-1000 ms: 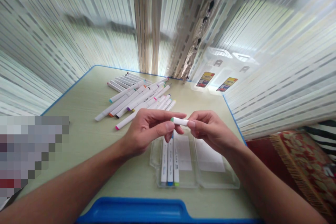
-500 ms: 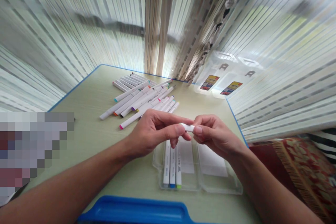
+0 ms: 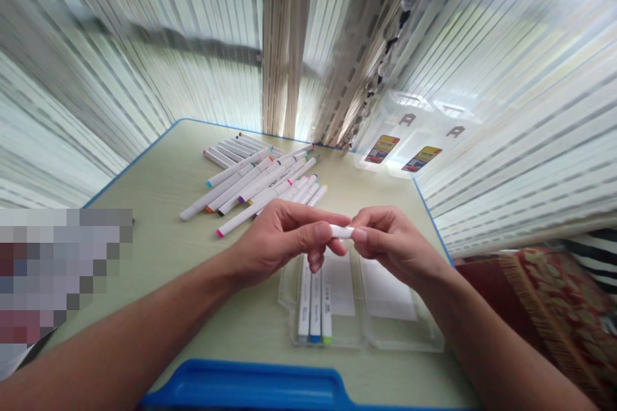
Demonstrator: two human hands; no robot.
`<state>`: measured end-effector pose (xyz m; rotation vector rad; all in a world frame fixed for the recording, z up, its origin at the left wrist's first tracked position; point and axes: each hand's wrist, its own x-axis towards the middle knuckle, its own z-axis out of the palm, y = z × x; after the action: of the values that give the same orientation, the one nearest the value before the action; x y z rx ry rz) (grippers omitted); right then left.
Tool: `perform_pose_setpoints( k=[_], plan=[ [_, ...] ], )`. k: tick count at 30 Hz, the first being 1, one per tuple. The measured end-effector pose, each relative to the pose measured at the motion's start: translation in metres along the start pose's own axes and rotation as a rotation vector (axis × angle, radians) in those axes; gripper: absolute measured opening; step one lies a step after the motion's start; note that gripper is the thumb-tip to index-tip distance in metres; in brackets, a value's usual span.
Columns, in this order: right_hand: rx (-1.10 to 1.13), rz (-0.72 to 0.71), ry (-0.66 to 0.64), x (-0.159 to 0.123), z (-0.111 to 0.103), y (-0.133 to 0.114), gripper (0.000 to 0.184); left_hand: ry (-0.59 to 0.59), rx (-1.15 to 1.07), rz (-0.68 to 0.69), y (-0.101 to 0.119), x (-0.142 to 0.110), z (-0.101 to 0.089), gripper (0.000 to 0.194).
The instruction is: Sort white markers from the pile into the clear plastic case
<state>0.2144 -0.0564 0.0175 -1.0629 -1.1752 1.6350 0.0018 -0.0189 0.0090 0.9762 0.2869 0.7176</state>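
Between my two hands I hold a white marker [image 3: 342,231], seen nearly end to end between my fingertips. My left hand [image 3: 289,234] pinches its left part with thumb and fingers, and my right hand [image 3: 388,237] grips its right part. Fingers hide both ends. Below my hands an open clear plastic case [image 3: 351,335] lies on the table. Several markers stand side by side in its left half, among them one with a blue end [image 3: 315,308] and one with a lime-green end [image 3: 326,314]. A loose pile of white markers [image 3: 263,183] with coloured ends lies beyond my left hand.
Two clear cases with yellow-and-dark labels [image 3: 382,149] stand upright at the table's far right edge, by striped curtains [image 3: 202,77]. A blue tray [image 3: 255,382] lines the table's near edge. A patterned fringed cloth [image 3: 554,308] lies to the right; a pixelated patch covers the left.
My hands stay almost in place, both still on the marker, which now lies more level. The whole view has shifted very slightly.
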Motion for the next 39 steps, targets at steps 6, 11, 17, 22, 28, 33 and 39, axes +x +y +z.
perform_pose_setpoints(
  k=[6, 11, 17, 22, 28, 33, 39],
  plan=[
    [0.075, 0.030, -0.022, -0.0003, 0.0001, -0.0016, 0.024, -0.029, 0.032, 0.007, 0.0008, -0.0019, -0.0012, 0.026],
    [0.085, 0.028, -0.030, -0.0003, -0.0006, -0.0015, 0.021, -0.041, 0.015, -0.019, 0.0018, -0.0016, -0.0013, 0.028],
    [0.023, -0.026, -0.018, -0.0015, -0.0025, 0.0009, 0.017, -0.021, 0.031, -0.023, 0.0017, -0.0023, -0.0017, 0.025],
    [-0.050, -0.066, 0.008, -0.0016, -0.0024, 0.0011, 0.013, 0.028, 0.003, -0.033, 0.0028, -0.0006, 0.0002, 0.020],
    [-0.081, -0.072, 0.018, -0.0015, -0.0006, 0.0005, 0.014, 0.040, -0.097, -0.067, 0.0031, 0.0013, 0.0016, 0.027],
    [-0.040, -0.045, 0.006, -0.0020, -0.0012, 0.0013, 0.015, 0.015, -0.120, -0.066, 0.0029, 0.0003, 0.0004, 0.026],
    [-0.059, -0.042, 0.008, -0.0020, -0.0008, 0.0016, 0.015, 0.033, -0.089, -0.081, 0.0036, 0.0008, 0.0005, 0.024]
  ],
)
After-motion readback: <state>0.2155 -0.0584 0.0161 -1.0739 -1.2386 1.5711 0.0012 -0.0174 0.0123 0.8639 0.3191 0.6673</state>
